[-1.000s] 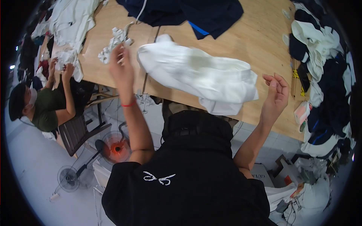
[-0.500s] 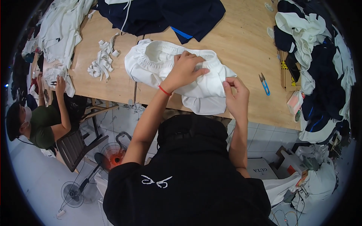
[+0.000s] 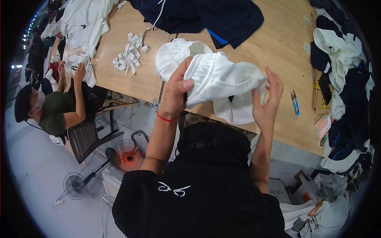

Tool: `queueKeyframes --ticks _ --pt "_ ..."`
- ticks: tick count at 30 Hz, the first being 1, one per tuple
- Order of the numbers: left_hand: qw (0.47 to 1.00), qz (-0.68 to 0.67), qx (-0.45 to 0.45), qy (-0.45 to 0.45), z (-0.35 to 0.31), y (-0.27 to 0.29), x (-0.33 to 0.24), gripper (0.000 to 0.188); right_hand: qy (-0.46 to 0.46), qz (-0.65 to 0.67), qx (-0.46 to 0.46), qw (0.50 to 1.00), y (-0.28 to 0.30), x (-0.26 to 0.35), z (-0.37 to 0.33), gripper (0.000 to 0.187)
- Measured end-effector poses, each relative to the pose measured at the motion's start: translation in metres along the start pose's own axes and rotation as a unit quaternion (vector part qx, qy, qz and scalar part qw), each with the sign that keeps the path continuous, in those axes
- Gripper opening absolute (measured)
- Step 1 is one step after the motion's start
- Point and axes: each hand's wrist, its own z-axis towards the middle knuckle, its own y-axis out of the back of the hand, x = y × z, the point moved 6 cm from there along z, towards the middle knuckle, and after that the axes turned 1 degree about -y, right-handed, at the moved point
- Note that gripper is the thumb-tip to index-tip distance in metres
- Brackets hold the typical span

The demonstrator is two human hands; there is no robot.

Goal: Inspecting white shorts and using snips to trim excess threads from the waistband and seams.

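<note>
A white garment with a gathered elastic waistband [image 3: 226,75], which looks like a pair of shorts or trousers, is bunched up at the near edge of the table. My left hand [image 3: 176,91] is closed on the waistband at its left end, thumb on top, and lifts that part off the wood. At the other end, my right hand [image 3: 269,103] has thumb and fingers apart beside the cloth, the fingertips close to its edge. A small dark patch shows inside the folds. To the right lie blue-handled thread snips [image 3: 295,104].
Navy garments [image 3: 194,16] lie across the far side of the wooden table [image 3: 278,47]. White strips [image 3: 131,55] sit in a pile on the left. Clothes [image 3: 345,79] heap up at the right. A seated co-worker [image 3: 55,107] handles white cloth at the left, near standing fans [image 3: 129,158].
My left hand has taken hold of the waistband and raised it, turning it toward me. My right hand has let go of its pinch and spread its fingers. The view has shifted.
</note>
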Motion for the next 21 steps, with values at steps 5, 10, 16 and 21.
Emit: queueKeyframes --ticks 5,10,16,21 --pt "0.987 -0.031 -0.117 -0.102 -0.007 0.027 -0.023 0.077 0.016 0.049 0.074 0.996 -0.012 -0.047 0.005 0.028" --pt "0.947 -0.064 -0.277 -0.149 -0.003 0.11 -0.02 0.056 -0.099 0.213 0.083 0.968 0.011 -0.024 -0.017 0.014" --pt "0.963 -0.093 -0.178 -0.182 -0.006 0.122 -0.027 0.056 -0.016 0.221 0.084 0.971 0.036 0.018 -0.022 0.02" --pt "0.954 0.012 -0.166 -0.249 0.013 0.081 -0.059 0.047 0.061 0.26 0.046 0.963 0.071 0.035 -0.026 0.023"
